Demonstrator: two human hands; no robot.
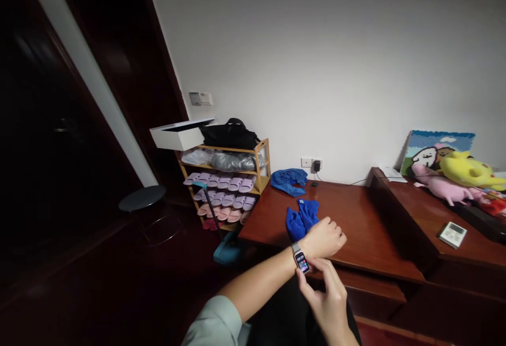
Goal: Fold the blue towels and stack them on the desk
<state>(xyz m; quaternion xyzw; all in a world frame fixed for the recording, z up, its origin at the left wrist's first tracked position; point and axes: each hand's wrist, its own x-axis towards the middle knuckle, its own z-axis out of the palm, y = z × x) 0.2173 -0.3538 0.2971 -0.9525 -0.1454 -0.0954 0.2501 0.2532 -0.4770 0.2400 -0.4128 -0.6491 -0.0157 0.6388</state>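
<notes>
My left hand (324, 237) is held out palm down with its fingers curled into a loose fist, and nothing shows in it. A smartwatch (302, 263) with a lit screen and a metal band sits on my left wrist. My right hand (329, 292) comes up from below, its thumb and forefinger on opposite edges of the watch case. Just beyond my left hand a crumpled blue cloth (300, 220) lies on the brown wooden cabinet top (348, 214). Farther back lies a second blue cloth (289, 180).
At left stands a shoe rack (262, 169) with slippers, a black bag (231, 134) and a white box (177, 136) on top. A blue dustpan (227, 251) and round stool (143, 198) stand nearby. At right are plush toys (466, 169) and a small white device (453, 234).
</notes>
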